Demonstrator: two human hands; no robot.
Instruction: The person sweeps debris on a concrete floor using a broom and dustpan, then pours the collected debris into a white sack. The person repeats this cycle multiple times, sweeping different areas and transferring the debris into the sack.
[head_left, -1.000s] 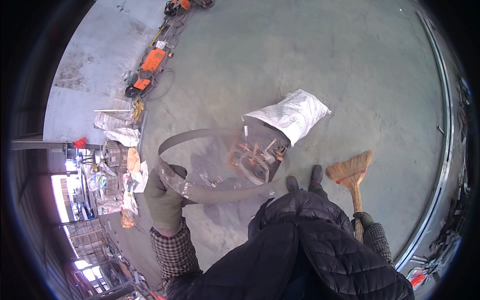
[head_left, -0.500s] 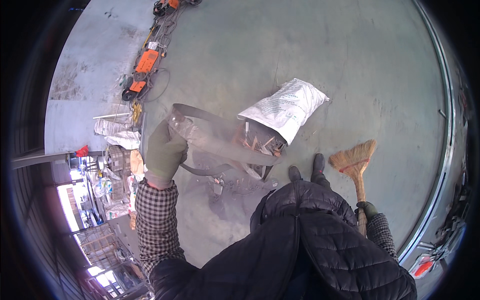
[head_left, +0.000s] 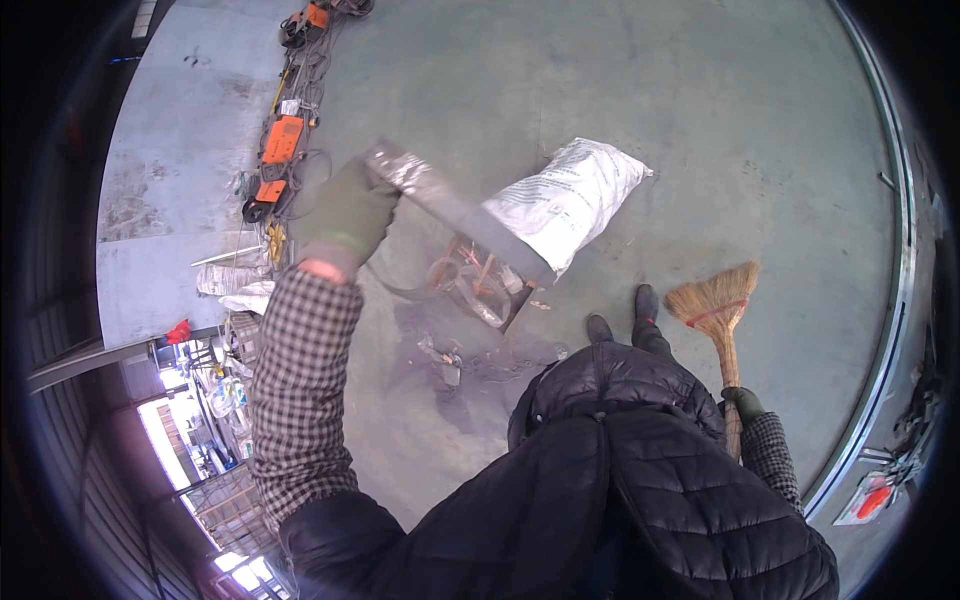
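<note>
A curved strip (head_left: 432,192), seemingly metal though blurred, is at eleven o'clock, grasped by the gloved left hand (head_left: 345,215) at ten. A white sack (head_left: 575,190) lies at one o'clock. The gloved right hand (head_left: 745,404), at four, grips a straw broom (head_left: 718,310).

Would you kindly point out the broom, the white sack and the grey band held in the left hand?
Broom (head_left: 724,337), head view: the neck, between bristles and handle.
White sack (head_left: 575,200), head view: the middle of its upper side.
Grey band (head_left: 445,205), head view: the blurred middle of its wide stretch.
</note>
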